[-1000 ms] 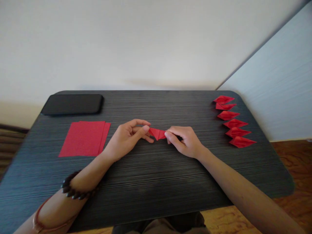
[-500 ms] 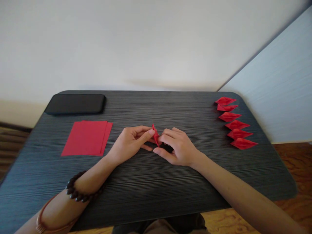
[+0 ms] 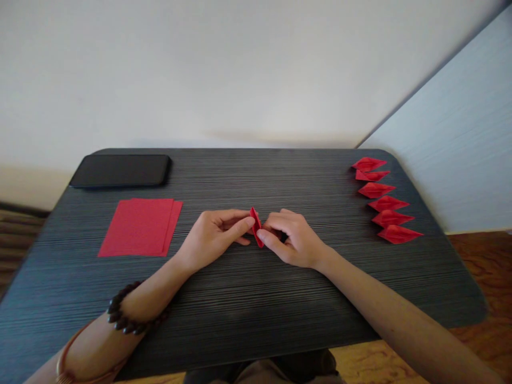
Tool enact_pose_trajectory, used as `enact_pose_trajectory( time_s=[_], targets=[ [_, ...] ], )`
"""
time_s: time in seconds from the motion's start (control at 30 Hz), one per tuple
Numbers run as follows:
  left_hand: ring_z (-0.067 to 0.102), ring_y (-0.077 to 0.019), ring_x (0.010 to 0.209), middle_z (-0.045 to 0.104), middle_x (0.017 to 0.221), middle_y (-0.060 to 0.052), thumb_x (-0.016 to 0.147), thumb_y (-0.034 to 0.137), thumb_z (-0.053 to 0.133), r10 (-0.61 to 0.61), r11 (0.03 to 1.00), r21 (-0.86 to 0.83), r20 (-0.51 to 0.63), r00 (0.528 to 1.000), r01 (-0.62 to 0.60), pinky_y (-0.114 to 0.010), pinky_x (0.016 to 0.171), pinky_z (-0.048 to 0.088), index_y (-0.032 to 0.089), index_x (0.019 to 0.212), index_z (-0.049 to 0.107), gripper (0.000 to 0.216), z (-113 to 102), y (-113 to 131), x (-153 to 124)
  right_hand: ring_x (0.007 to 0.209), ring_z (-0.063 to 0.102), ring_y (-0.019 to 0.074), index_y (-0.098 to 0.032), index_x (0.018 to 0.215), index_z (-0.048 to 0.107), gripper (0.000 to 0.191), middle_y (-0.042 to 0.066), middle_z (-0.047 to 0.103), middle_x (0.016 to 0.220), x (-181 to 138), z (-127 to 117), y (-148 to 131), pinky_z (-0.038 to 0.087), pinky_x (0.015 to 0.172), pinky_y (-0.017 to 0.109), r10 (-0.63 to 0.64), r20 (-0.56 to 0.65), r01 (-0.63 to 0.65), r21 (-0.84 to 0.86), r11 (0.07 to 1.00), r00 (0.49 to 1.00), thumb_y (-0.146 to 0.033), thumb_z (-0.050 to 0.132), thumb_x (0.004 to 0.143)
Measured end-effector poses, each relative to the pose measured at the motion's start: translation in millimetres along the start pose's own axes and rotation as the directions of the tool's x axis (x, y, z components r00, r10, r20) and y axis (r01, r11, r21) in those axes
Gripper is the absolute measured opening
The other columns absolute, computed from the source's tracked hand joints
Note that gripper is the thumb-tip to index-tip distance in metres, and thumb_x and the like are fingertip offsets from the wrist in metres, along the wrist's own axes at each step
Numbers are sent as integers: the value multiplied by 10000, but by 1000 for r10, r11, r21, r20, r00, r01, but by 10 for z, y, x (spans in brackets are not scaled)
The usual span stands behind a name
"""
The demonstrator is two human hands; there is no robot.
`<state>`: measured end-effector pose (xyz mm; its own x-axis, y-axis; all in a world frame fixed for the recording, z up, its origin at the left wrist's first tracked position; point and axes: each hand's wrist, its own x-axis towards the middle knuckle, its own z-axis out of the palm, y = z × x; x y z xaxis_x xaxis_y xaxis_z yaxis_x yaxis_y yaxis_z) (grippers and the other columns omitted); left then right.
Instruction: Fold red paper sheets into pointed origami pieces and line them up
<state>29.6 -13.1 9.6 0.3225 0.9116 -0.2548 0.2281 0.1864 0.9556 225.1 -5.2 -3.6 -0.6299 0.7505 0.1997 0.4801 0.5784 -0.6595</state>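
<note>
A small folded red paper boat (image 3: pixel 256 226) is held upright on its narrow side between my two hands, over the middle of the table. My left hand (image 3: pixel 218 234) pinches its left side, thumb in front and fingers behind. From the right, my right hand (image 3: pixel 294 237) grips the lower right side, the thumb tip pressed on the near end. Its curled fingers partly hide the paper. Several similar red paper boats (image 3: pixel 390 203) stand in a column at the table's right side. Square red paper sheets (image 3: pixel 138 226) lie stacked to the left of my left hand.
A black phone (image 3: pixel 122 170) lies at the back left of the dark wood-grain table (image 3: pixel 256 314). The table's far edge meets a white wall (image 3: pixel 240 69), and a pale panel (image 3: pixel 468 138) rises on the right.
My right thumb has moved up from below the folded paper onto its near end. The paper has turned slightly, showing more of its long opening.
</note>
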Motion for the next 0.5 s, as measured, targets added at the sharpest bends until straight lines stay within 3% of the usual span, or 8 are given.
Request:
enact_pose_trajectory(
  time_s=[0.17, 0.33, 0.4, 0.5],
  targets=[
    [695, -168, 731, 729, 978, -54, 826, 365, 599, 104, 973, 219, -126, 987, -74, -271, 671, 600, 163, 1071, 683, 328, 56, -22, -42, 521, 414, 94, -163, 680, 569, 233, -22, 554, 575, -18, 43, -4, 314, 623, 260, 93, -133, -116, -180, 977, 987, -261, 473, 869],
    [662, -156, 805, 688, 1070, -63, 831, 276, 555, 353, 820, 531, -171, 920, -216, -210, 585, 531, 183, 1109, 640, 305, 96, -33, -72, 499, 428, 92, -170, 643, 550, 251, -21, 559, 558, -18, 110, -26, 317, 593, 249, 48, -136, -79, -234, 969, 990, -249, 472, 867],
    [617, -129, 696, 683, 937, -51, 817, 269, 559, 391, 745, 636, -174, 904, -200, -209, 548, 479, 168, 1076, 617, 284, 93, -29, -64, 498, 442, 94, -172, 648, 553, 242, -22, 559, 555, -21, 121, -20, 320, 582, 244, 55, -166, -92, -223, 970, 985, -241, 471, 864],
    [501, -97, 542, 592, 666, 13, 826, 275, 528, 362, 650, 746, -135, 922, -145, -220, 522, 391, 166, 833, 595, 129, 96, -29, -52, 501, 467, 98, -174, 662, 570, 242, -18, 571, 558, -25, 126, -11, 323, 578, 244, 55, -184, -99, -240, 966, 981, -247, 463, 867]
  ],
)
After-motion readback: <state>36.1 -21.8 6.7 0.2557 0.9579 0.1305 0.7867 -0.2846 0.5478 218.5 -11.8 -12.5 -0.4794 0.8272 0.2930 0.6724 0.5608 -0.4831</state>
